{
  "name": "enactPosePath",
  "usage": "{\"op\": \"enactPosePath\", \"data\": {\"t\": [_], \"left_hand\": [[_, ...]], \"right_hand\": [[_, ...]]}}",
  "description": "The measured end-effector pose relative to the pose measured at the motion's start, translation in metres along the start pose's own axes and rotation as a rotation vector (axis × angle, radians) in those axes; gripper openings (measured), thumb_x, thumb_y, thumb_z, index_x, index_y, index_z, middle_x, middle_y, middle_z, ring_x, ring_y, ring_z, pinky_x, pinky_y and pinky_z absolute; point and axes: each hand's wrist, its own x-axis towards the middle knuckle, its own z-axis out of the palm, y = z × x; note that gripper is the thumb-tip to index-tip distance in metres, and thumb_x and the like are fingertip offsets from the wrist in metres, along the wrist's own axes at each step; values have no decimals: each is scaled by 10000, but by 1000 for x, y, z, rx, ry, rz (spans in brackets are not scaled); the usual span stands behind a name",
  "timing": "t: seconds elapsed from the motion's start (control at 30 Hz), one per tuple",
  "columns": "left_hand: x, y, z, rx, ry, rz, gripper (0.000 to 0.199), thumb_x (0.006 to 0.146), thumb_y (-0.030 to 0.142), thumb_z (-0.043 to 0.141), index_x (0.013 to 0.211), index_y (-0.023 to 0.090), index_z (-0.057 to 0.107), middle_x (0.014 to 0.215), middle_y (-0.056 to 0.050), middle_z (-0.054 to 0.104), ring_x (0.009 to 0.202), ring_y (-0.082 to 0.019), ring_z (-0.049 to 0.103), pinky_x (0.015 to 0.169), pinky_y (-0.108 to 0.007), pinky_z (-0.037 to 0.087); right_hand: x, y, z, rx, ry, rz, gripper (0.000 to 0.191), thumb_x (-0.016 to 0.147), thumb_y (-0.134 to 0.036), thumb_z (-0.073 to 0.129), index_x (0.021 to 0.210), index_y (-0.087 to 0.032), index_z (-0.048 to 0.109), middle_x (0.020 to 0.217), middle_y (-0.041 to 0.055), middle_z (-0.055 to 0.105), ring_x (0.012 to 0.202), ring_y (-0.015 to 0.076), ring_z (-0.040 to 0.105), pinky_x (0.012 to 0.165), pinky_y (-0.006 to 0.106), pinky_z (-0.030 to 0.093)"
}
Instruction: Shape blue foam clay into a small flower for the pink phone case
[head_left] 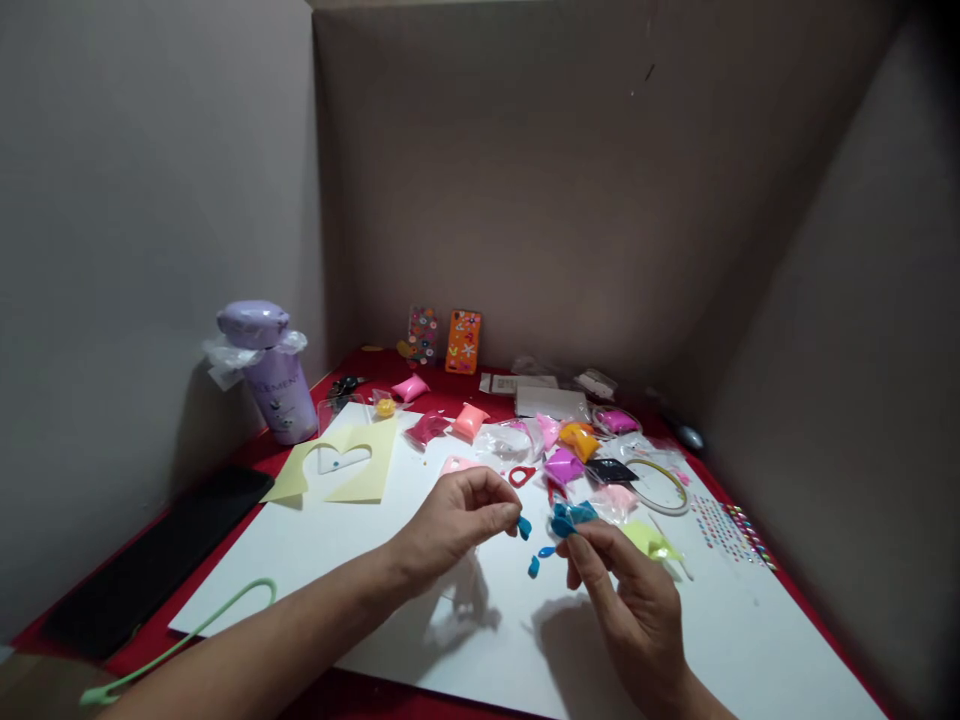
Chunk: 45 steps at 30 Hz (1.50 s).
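Observation:
Between the thumb and fingers of my left hand [472, 510] is a small piece of blue clay [524, 527]. My right hand [626, 590] pinches a clear packet of blue clay [571, 517], held a little to the right of that piece. Below and between my hands, two loose blue bits [533, 567] show against the white board [405, 640]. A pale pink phone case [459, 465] lies partly hidden behind my left hand. Just beyond the packet are red-handled scissors [523, 476], their blades mostly covered.
Several clay packets [564, 465] crowd the board's far right, near an embroidery hoop [679, 490] and rhinestone stickers [731, 530]. Yellow paper [375, 470] with a heart cutout lies left. A purple bottle [281, 390] stands far left; two decorated phone cases [464, 341] lean at the back wall.

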Motion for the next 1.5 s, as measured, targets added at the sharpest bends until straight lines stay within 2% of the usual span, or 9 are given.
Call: {"op": "enactPosePath", "data": {"t": [0.13, 0.27, 0.4, 0.63, 0.83, 1.07, 1.33, 1.5], "left_hand": [[3, -5, -2, -142, 13, -46, 130, 706, 216, 647, 747, 137, 553, 643, -18, 610, 482, -62, 427, 483, -212, 278], [3, -9, -1, -279, 22, -95, 111, 661, 123, 622, 753, 136, 561, 648, -29, 622, 481, -63, 448, 484, -210, 290], [4, -15, -1, -358, 8, -168, 105, 619, 109, 634, 717, 119, 598, 603, -30, 602, 488, -79, 482, 485, -213, 318], [3, -20, -1, -403, -19, -189, 159, 564, 92, 722, 693, 97, 629, 607, -31, 596, 515, -89, 522, 520, -222, 380], [5, -29, -1, -434, -54, -188, 229, 569, 137, 775, 743, 106, 630, 588, -20, 600, 501, -95, 548, 490, -203, 404], [2, -28, 0, -445, -19, -261, 181, 646, 150, 735, 782, 88, 633, 638, -53, 632, 496, -74, 548, 477, -173, 411], [3, -27, 2, -494, 41, -292, 144, 612, 56, 700, 727, 82, 617, 620, -56, 621, 529, -100, 577, 525, -192, 462], [2, -30, 3, -542, 40, -290, 194, 617, 29, 701, 792, 76, 632, 646, -58, 625, 541, -106, 591, 511, -180, 464]], "right_hand": [[-1, -2, 0, 3, 31, -27, 120, 877, -216, 505, 800, -192, 593, 622, -9, 552, 544, 120, 521, 531, 251, 410], [-2, 0, 1, 13, 19, -41, 114, 876, -217, 504, 810, -192, 593, 626, -9, 544, 551, 124, 522, 537, 259, 411], [-3, 2, 0, -7, -3, -60, 109, 877, -204, 500, 814, -193, 589, 634, -7, 537, 579, 129, 528, 556, 266, 411], [-5, 2, 0, -26, -28, -121, 93, 869, -163, 501, 886, -198, 586, 676, 5, 551, 576, 130, 506, 552, 274, 404], [-7, 0, 0, -47, -67, -178, 111, 854, -114, 507, 894, -197, 569, 673, 5, 546, 582, 129, 501, 547, 267, 403], [-5, -2, 0, -62, -60, -196, 133, 860, -103, 499, 914, -203, 569, 680, 2, 556, 585, 123, 503, 561, 266, 408], [-2, -2, 2, -89, -105, -235, 127, 848, -87, 512, 909, -182, 568, 679, 4, 544, 565, 112, 480, 522, 251, 386], [-2, -1, 3, -102, -146, -306, 165, 827, -45, 513, 928, -168, 558, 751, 26, 570, 597, 110, 487, 517, 243, 382]]}}
